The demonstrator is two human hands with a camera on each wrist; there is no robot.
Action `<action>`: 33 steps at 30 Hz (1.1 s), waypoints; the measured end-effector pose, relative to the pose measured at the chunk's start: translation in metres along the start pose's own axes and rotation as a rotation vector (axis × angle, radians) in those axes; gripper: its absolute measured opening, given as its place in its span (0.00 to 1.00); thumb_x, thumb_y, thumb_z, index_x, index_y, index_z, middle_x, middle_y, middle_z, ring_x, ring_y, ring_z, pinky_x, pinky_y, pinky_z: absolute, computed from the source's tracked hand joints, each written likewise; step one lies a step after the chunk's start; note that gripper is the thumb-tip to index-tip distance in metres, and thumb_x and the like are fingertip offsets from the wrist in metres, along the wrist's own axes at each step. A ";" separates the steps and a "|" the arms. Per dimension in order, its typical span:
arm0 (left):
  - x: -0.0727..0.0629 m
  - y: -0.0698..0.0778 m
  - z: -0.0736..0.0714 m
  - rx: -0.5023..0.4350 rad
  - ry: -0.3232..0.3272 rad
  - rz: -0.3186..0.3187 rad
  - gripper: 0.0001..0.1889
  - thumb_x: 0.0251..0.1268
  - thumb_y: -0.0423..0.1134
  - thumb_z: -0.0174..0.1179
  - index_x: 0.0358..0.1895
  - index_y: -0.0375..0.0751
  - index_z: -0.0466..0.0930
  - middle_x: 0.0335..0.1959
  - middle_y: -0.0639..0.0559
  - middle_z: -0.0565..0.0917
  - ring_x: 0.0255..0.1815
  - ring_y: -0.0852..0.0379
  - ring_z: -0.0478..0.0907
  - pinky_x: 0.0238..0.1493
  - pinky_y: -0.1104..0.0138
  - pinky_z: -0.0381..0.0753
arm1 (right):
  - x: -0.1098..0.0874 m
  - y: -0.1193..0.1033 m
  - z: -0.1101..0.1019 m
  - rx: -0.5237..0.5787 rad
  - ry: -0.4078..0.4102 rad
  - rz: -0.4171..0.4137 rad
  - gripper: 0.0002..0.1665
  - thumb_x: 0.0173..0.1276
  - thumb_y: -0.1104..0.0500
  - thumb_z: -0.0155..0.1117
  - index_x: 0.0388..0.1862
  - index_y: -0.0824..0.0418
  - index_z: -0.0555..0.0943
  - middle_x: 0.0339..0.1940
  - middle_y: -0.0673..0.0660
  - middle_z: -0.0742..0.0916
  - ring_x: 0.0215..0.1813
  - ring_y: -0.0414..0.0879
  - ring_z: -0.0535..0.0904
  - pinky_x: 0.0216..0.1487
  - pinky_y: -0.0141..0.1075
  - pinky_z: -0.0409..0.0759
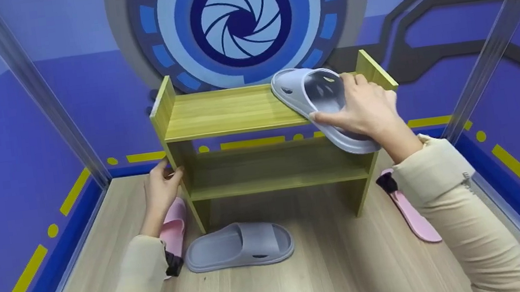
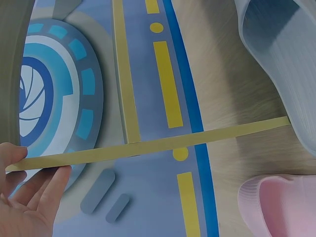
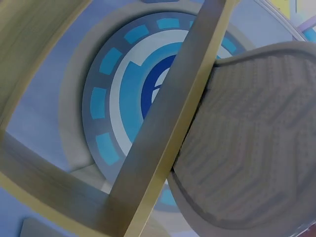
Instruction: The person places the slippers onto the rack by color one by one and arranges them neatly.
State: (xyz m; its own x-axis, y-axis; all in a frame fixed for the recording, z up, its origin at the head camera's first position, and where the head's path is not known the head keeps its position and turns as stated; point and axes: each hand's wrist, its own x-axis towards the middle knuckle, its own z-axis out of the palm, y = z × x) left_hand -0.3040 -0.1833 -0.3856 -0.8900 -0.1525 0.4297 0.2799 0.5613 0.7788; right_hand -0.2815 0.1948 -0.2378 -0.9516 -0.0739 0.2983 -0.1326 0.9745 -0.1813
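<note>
My right hand (image 1: 368, 109) grips a grey slipper (image 1: 293, 81) by its heel end, thumb on the near edge and fingers on the far side. The slipper slants over the right part of the small wooden rack's (image 1: 223, 111) top shelf, toe toward the back left. Its patterned sole (image 3: 256, 143) fills the right side of the right wrist view, where the hand is hidden. My left hand (image 1: 160, 187) pinches the edge of the rack's left side panel (image 2: 173, 142). A second grey slipper (image 1: 260, 245) lies on the floor before the rack, toe pointing right.
A pink slipper (image 1: 173, 226) with a black part lies left of the rack, partly behind my left forearm. Another pink slipper (image 1: 415, 218) lies to the right, beside my sleeve. Blue printed walls (image 1: 83, 123) and metal corner posts (image 1: 42, 93) enclose the wooden floor (image 1: 324, 267).
</note>
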 end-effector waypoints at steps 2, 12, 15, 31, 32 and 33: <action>0.000 0.000 0.000 0.002 0.000 0.000 0.14 0.55 0.32 0.55 0.45 0.30 0.76 0.31 0.36 0.81 0.31 0.48 0.80 0.30 0.61 0.77 | 0.003 -0.004 0.002 -0.010 0.006 0.012 0.61 0.38 0.20 0.50 0.59 0.65 0.60 0.49 0.66 0.71 0.44 0.62 0.70 0.35 0.56 0.65; -0.001 0.001 -0.001 -0.003 -0.013 -0.018 0.13 0.56 0.33 0.55 0.45 0.31 0.76 0.33 0.36 0.81 0.33 0.47 0.79 0.31 0.61 0.77 | 0.014 -0.014 0.007 -0.030 0.006 0.020 0.60 0.42 0.25 0.52 0.61 0.69 0.58 0.50 0.68 0.70 0.47 0.63 0.68 0.37 0.57 0.66; -0.001 0.001 -0.001 -0.014 -0.012 -0.011 0.14 0.55 0.32 0.55 0.45 0.31 0.76 0.33 0.36 0.81 0.34 0.47 0.79 0.32 0.61 0.77 | 0.014 -0.014 0.006 -0.038 -0.012 0.004 0.59 0.43 0.28 0.53 0.63 0.69 0.56 0.52 0.68 0.69 0.50 0.62 0.67 0.37 0.58 0.66; -0.001 0.002 -0.002 -0.015 -0.017 -0.005 0.14 0.55 0.32 0.56 0.45 0.31 0.76 0.34 0.36 0.81 0.34 0.47 0.79 0.32 0.59 0.77 | 0.016 -0.025 0.014 0.005 0.091 0.036 0.58 0.41 0.26 0.54 0.58 0.70 0.63 0.49 0.67 0.70 0.48 0.64 0.68 0.36 0.57 0.66; -0.001 0.002 -0.002 -0.012 -0.020 -0.007 0.14 0.56 0.32 0.56 0.45 0.31 0.76 0.34 0.36 0.81 0.34 0.47 0.79 0.32 0.59 0.77 | 0.017 -0.027 0.014 0.003 0.090 0.044 0.58 0.41 0.26 0.54 0.58 0.71 0.63 0.49 0.67 0.70 0.48 0.64 0.68 0.37 0.57 0.66; -0.001 0.002 -0.002 -0.011 -0.020 -0.008 0.14 0.56 0.32 0.56 0.45 0.31 0.76 0.34 0.36 0.81 0.34 0.47 0.79 0.32 0.59 0.77 | 0.018 -0.028 0.014 0.003 0.085 0.053 0.58 0.42 0.26 0.54 0.58 0.71 0.62 0.49 0.67 0.70 0.48 0.64 0.68 0.37 0.57 0.66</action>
State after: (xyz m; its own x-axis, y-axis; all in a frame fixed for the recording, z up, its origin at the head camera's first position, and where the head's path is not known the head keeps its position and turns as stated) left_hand -0.3023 -0.1837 -0.3839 -0.8992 -0.1410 0.4142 0.2764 0.5510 0.7874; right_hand -0.2985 0.1633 -0.2404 -0.9305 -0.0038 0.3662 -0.0833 0.9759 -0.2016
